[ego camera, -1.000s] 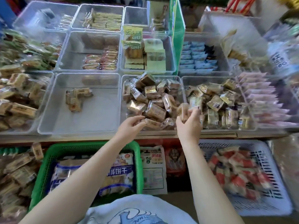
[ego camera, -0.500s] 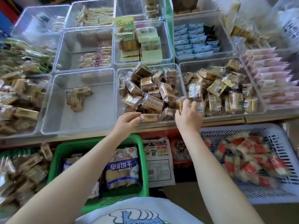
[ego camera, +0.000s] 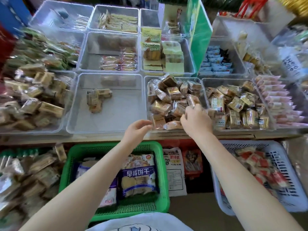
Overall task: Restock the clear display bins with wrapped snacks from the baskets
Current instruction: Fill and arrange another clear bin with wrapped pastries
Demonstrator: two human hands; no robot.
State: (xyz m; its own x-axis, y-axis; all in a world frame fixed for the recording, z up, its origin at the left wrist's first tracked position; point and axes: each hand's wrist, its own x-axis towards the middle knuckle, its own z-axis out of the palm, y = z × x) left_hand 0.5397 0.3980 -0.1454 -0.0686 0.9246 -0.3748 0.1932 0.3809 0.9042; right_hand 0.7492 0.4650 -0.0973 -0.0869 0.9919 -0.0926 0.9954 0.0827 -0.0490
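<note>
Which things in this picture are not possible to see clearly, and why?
- Right hand, head view: its fingertips are buried among the brown wrapped snacks, so its grip is unclear.
- Green basket: the arms and a shirt cover part of it.
- White basket: cut off by the right edge.
- Left-side snack piles: blurred, labels unreadable.

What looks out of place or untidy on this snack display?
The front-row bin left of the full brown-snack bin holds only a small cluster of wrapped snacks, while its neighbours are heaped. Beside the green basket, two snack bags sit loose on the floor, outside any basket.
</note>
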